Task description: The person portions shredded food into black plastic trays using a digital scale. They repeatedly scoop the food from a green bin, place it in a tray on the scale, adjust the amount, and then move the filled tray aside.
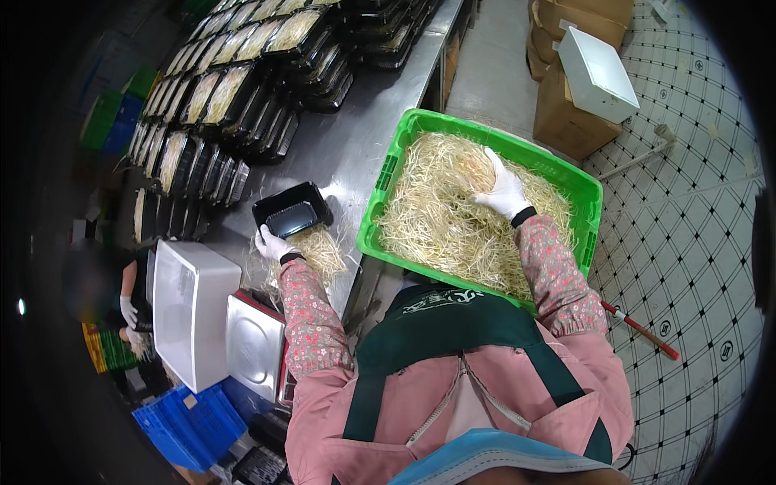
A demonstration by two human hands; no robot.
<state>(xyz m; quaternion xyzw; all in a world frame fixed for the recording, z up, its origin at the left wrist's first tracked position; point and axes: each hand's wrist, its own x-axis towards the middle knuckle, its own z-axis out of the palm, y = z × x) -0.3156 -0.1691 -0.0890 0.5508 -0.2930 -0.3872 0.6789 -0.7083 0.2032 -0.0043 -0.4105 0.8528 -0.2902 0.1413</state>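
Observation:
My left hand (274, 245), in a white glove, grips the near rim of a black plastic tray (292, 213). The tray has nothing in it and sits tilted over the steel table. Loose bean sprouts (321, 254) lie on the table just beside that hand. On my right, a green plastic crate (371, 233) holds a large heap of bean sprouts (436, 230). My right hand (506, 189), also gloved, is over the heap with thumb and fingers curved around a clump of sprouts (476, 173). Its fingertips are partly lost among the strands.
Stacked black trays of sprouts (230, 91) crowd the far left of the steel table (364, 115). A white bin (212, 291) and a scale (257, 345) stand left. Beyond them is another person's gloved hand (128, 312). Cardboard boxes (570, 115) and a white foam box (597, 76) sit right.

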